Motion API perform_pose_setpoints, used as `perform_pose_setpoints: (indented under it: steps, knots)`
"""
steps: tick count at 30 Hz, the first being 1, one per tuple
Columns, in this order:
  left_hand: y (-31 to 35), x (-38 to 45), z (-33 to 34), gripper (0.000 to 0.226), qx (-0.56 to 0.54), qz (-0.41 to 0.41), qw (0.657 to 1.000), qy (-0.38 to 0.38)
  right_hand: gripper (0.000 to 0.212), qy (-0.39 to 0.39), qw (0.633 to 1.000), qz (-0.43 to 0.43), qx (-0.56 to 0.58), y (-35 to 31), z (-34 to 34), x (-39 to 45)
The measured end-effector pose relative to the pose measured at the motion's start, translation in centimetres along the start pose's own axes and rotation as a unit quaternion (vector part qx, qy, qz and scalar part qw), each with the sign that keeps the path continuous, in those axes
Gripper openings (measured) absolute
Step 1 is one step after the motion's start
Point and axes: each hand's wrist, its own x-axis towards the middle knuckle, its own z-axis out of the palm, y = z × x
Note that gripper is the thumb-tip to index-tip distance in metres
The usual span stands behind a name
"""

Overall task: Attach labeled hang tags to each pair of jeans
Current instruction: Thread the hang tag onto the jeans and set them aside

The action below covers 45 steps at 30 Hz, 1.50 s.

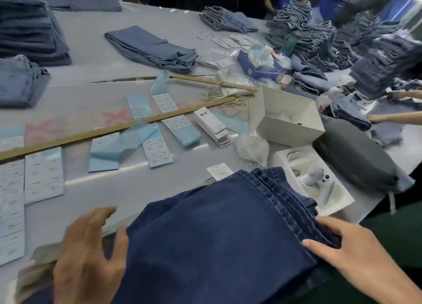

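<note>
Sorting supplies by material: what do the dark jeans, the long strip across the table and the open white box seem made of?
Dark jeans: indigo denim, matte, with visible twill and stitched seams. Long strip: probably cardboard or wood, brown, dull, straight-edged. Open white box: likely smooth paperboard, with thin folded walls.

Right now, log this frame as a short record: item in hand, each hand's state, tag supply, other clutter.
item: dark blue jeans, folded, at the table's near edge
left hand: fingers spread, resting at the jeans' left edge
right hand: touching the jeans' seamed right side
tag supply: white hang tags fanned mid-table
clutter: open white box, grey case
</note>
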Motion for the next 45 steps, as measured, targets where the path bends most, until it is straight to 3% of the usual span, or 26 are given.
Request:
perform_pose_setpoints:
  steps: [1,5,6,10,15,16,20,23,27,29,31,35,39,41,43,45]
  knots:
    - [1.5,0.9,0.8,0.036,-0.03,0.017,0.998,-0.045,0.032,0.018,1.0,-0.025,0.002,-0.4,0.0,-0.2]
    - [7.5,4.6,5.4,0.054,-0.119,0.022,0.971,-0.207,0.026,0.149,0.983,-0.092,0.057,-1.5,0.2,0.2]
    - [8.5,5.1,6.7,0.061,-0.135,0.028,0.959,-0.247,0.024,0.148,0.984,-0.089,0.05,-1.5,0.5,0.5]
    - [11.9,5.1,11.3,0.069,-0.135,0.078,0.901,-0.405,0.014,0.023,1.0,0.001,-0.019,1.4,2.9,1.8]
    - [12.6,4.5,13.0,0.063,-0.132,0.101,0.915,-0.369,0.075,0.088,0.976,0.088,0.179,2.9,3.4,4.3]
    - [13.0,4.4,13.1,0.063,-0.134,0.124,0.915,-0.359,0.079,0.08,0.97,0.101,0.206,2.9,3.3,5.0]
    - [16.2,4.3,13.5,0.062,-0.153,0.19,0.894,-0.375,0.039,0.07,0.977,0.033,0.2,1.2,2.4,6.2]
    - [18.9,4.8,13.0,0.057,-0.246,0.187,0.885,-0.348,0.048,0.123,0.973,-0.083,0.176,-1.0,1.7,4.8]
    - [21.0,6.9,10.9,0.048,-0.434,0.016,0.861,-0.266,0.057,0.165,0.95,-0.256,0.064,-3.6,3.4,1.2]
    - [21.2,8.5,10.1,0.069,-0.38,-0.004,0.869,-0.316,0.047,0.195,0.929,-0.314,-0.009,-4.3,5.0,-0.2]
    - [21.1,9.3,9.7,0.079,-0.253,0.068,0.881,-0.394,0.037,0.218,0.917,-0.331,-0.04,-4.7,6.1,-1.0]
    - [22.4,9.7,9.6,0.03,-0.127,0.14,0.895,-0.403,0.027,0.225,0.907,-0.343,-0.091,-5.3,6.7,-1.2]
    - [24.1,9.6,10.3,0.062,0.005,0.234,0.875,-0.423,0.024,0.222,0.89,-0.362,-0.168,-7.7,7.5,-0.9]
    - [24.3,9.8,11.2,0.037,0.053,0.273,0.884,-0.375,0.026,0.184,0.898,-0.355,-0.181,-8.6,7.9,-0.9]
    - [23.7,10.9,12.4,0.021,0.005,0.205,0.899,-0.387,0.023,0.114,0.919,-0.334,-0.175,-9.1,6.9,-0.7]
    - [22.7,12.2,13.5,0.015,-0.106,0.084,0.889,-0.438,0.019,0.044,0.958,-0.283,-0.015,-8.4,4.9,0.1]
